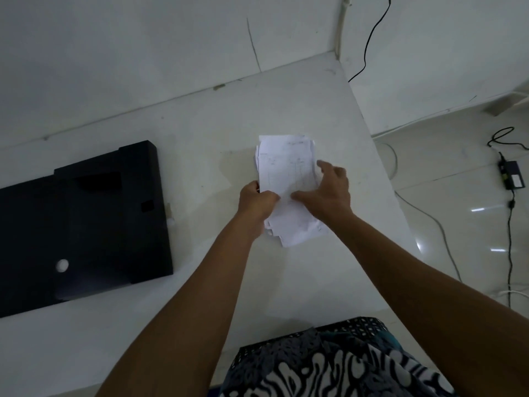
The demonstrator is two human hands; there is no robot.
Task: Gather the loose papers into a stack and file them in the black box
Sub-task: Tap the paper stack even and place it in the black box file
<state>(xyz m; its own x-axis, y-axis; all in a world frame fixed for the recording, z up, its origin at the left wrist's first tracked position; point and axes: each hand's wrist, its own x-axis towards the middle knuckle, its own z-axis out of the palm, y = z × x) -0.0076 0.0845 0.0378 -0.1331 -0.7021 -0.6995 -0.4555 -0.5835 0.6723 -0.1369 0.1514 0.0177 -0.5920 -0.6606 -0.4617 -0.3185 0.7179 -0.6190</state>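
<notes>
A stack of white papers (286, 167) with faint printed lines is held over the middle of the white table (286, 104). My left hand (256, 200) grips the stack's left edge. My right hand (326, 190) holds its right side, thumb on top and fingers spread along the edge. The sheets are uneven at the near end. The black box (80, 224) lies flat on the table to the left, apart from both hands, with a round hole in its near face.
The table's right edge runs diagonally past my right arm; beyond it is a glossy tiled floor with cables and a black power adapter (512, 174). White walls close the back. Patterned clothing (329, 362) shows at the near edge.
</notes>
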